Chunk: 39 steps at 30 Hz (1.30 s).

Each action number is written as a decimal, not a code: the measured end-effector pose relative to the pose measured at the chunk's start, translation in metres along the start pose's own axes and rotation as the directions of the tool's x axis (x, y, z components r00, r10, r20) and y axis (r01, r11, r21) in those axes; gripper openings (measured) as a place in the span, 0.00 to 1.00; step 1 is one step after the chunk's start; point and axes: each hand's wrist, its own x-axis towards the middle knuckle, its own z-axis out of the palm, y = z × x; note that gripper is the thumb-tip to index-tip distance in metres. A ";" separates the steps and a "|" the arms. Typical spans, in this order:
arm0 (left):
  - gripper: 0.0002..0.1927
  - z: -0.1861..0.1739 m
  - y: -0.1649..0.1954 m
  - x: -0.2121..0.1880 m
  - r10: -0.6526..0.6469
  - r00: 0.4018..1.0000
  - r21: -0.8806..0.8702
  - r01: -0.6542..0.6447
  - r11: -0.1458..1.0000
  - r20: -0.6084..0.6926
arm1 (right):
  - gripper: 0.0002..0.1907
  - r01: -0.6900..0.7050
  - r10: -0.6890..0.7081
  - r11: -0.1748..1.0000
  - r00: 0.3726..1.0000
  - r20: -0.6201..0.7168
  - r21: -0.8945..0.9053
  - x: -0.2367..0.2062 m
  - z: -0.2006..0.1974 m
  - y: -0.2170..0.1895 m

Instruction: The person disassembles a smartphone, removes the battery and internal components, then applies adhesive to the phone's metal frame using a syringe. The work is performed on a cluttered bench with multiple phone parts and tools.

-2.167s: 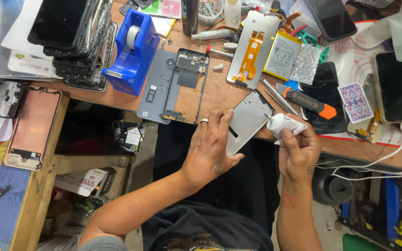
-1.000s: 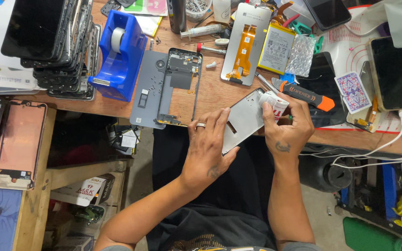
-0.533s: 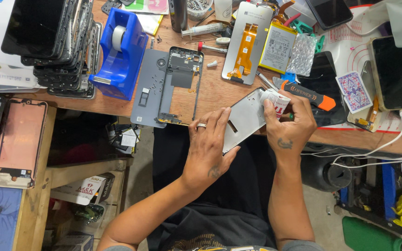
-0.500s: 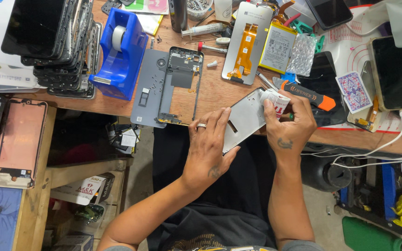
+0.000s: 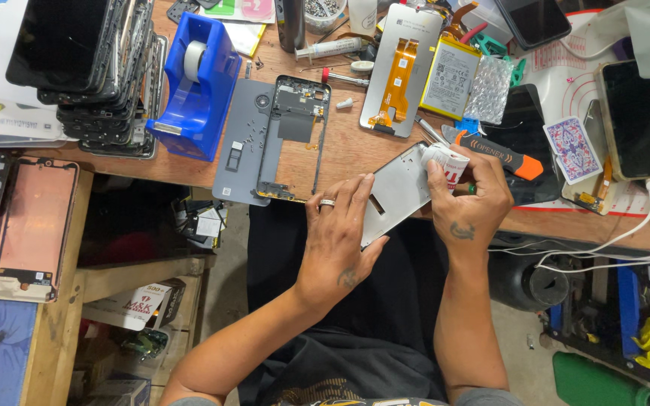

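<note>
My left hand (image 5: 338,235), a ring on one finger, holds a grey metal phone frame plate (image 5: 396,192) by its lower left edge, over my lap at the bench's front edge. My right hand (image 5: 475,199) grips a small white tube (image 5: 445,160) and presses its tip against the plate's top right corner. The plate is tilted, its far end resting near the wooden bench (image 5: 347,146).
On the bench lie a black phone mid-frame (image 5: 293,135) on a grey back cover (image 5: 236,146), a blue tape dispenser (image 5: 198,83), a stack of phone screens (image 5: 92,68), a display with orange flex cable (image 5: 399,68), a battery (image 5: 451,75), an orange-handled tool (image 5: 502,154) and a phone on a charging cable (image 5: 637,120).
My right hand brought the white tube up onto the plate's top corner and has stayed there. My left hand keeps steadying the plate; the view shifted slightly.
</note>
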 end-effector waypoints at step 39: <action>0.49 0.001 -0.001 0.000 0.003 1.000 -0.017 -0.003 1.000 -0.027 | 0.16 -0.011 0.010 0.999 1.000 0.019 0.043 -0.002 0.001 -0.003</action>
